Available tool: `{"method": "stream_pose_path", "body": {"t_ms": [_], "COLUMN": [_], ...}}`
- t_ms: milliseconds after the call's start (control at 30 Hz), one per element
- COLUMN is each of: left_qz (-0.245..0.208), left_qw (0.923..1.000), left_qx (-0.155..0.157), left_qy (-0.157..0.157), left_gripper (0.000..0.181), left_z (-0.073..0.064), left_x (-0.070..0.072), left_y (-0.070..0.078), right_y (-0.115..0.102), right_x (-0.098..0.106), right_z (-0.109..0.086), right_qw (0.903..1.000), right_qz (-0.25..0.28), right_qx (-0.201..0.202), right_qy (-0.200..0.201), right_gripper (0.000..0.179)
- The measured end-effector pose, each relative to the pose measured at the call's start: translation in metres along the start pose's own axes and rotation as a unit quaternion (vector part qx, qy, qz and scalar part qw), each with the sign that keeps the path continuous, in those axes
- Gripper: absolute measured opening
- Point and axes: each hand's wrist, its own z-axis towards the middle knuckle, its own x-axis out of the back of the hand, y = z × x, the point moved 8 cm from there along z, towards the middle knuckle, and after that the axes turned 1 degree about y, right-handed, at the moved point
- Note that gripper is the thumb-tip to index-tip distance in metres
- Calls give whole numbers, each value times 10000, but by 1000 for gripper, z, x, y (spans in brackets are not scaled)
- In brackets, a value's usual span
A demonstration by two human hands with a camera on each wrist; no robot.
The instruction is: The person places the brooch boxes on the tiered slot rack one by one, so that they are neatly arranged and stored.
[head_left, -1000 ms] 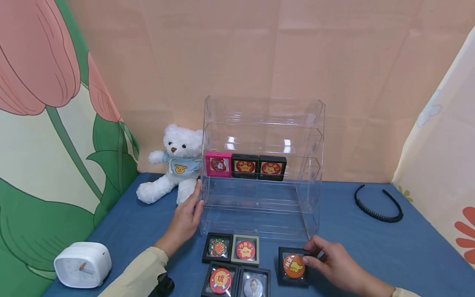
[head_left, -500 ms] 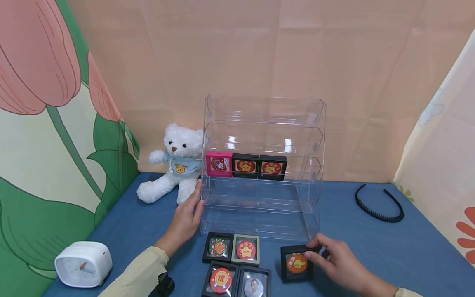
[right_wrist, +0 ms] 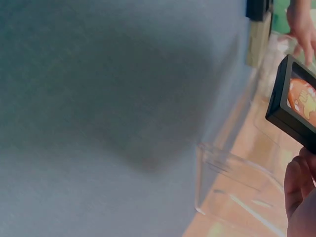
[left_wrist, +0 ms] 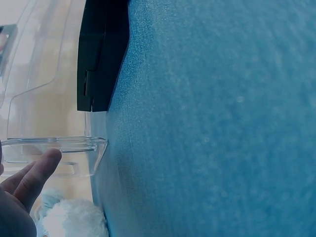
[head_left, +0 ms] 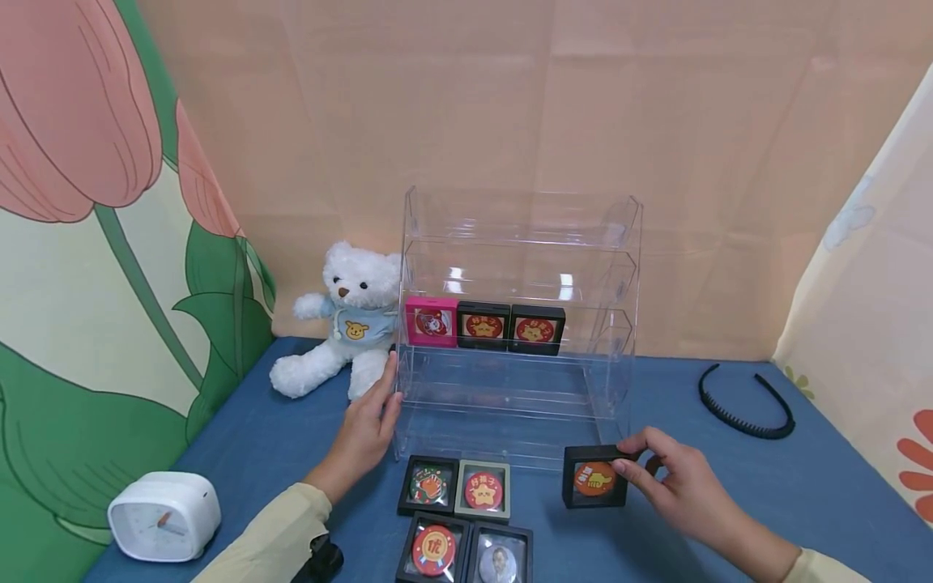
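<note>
Just in front of the lower right part of the clear rack point(head_left: 521, 243), a black box with an orange badge point(head_left: 594, 481) is held roughly upright, off the blue-covered counter point(head_left: 663, 389). The right hand point(head_left: 685, 490) pinches it near its upper right corner, between thumb and fingers. The left hand point(head_left: 366, 429) lies with straight fingers against the rack's left side, gripping nothing.

By the look of it, filling the rack is under way but less than half done. Three items stand in a row on a middle shelf: a pink box point(head_left: 432, 323), a middle black box point(head_left: 483, 326) and a right-hand black box point(head_left: 537, 329). The one in the right hand is picked up but not yet placed. Four more seem left, lying on the counter before the rack: a green-and-orange badge box point(head_left: 428, 486) beside a pale-framed box point(head_left: 483, 491), and, nearer the person, a red badge box point(head_left: 434, 551) beside a portrait box point(head_left: 499, 559). Farther out, a white teddy bear point(head_left: 362, 304), a clock point(head_left: 164, 517) and a black headband point(head_left: 747, 425) appear to play no part.
</note>
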Motion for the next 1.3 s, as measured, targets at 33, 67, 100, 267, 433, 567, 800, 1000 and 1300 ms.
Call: {"method": "stream_pose_path", "body": {"t_ms": [33,67,100,267,433,567,800,1000,1300], "left_qz": [1,-3,-6,-27,-20,-36,-18,-6,-3], "left_qw": [10000,10000,10000,9999,9999,9997,9997,9995,9997], "left_qx": [-10,-23,-37,-126,-151,-187,-193,-259,-203], "left_qy": [7,16,26,63,70,122,113,173,166], "left_gripper": [68,68,68,66,67,67,66,65,62], "left_z": [0,0,0,1,1,0,-1,-3,-2], "left_x": [0,1,1,2,2,2,2,2,3], "left_y": [0,0,1,3,3,3,3,3,4], "right_y": [-1,-2,-4,-8,-11,-13,-15,-15,-13], "right_x": [4,7,12,34,55,67,76,81,88], "right_z": [2,5,7,21,38,52,76,96,119], "right_qw": [9999,9995,9988,9934,9871,9825,9813,9821,9726], "right_qz": [-80,-180,-248,-628,-934,-1088,-976,-800,-905], "right_qx": [103,177,278,544,622,719,853,749,806], "right_qy": [113,208,323,796,1140,1326,1423,1532,1985], "right_gripper": [27,28,29,33,34,34,28,23,21]}}
